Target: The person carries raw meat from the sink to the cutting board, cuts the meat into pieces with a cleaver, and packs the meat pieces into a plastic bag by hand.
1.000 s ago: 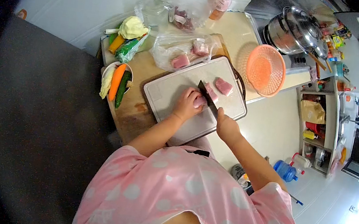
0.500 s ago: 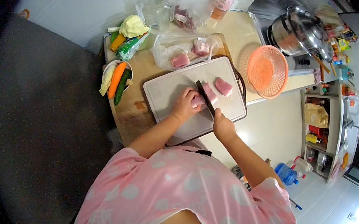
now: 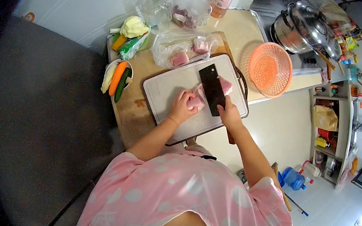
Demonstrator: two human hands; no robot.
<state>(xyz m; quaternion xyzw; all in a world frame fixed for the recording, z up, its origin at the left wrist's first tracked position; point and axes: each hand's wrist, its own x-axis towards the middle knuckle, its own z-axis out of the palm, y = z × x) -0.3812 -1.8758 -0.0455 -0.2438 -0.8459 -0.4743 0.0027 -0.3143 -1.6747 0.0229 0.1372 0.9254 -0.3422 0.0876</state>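
Observation:
A pale cutting board [image 3: 166, 88] with a dark rim lies on the counter. My left hand [image 3: 182, 108] is closed on a pink piece of meat [image 3: 195, 102] near the board's middle. In my right hand [image 3: 229, 113] is a black cleaver [image 3: 211, 87], its broad face turned upward and its wooden handle showing below the hand. The blade hides part of the meat beside it. Another piece of meat [image 3: 226, 85] shows just past the blade's right edge. Behind the board, an open plastic bag [image 3: 164, 50] holds two meat chunks.
An orange basket [image 3: 270, 69] stands right of the board, near a steel pot [image 3: 293, 29]. At the left are a bowl with a carrot [image 3: 117, 78] and cucumber [image 3: 122, 86], and a cabbage [image 3: 134, 27]. A bottle [image 3: 221, 3] stands at the back.
The cleaver has turned from edge-down between the meat pieces to lying broad side up, covering some meat. My left hand and its piece have shifted slightly left.

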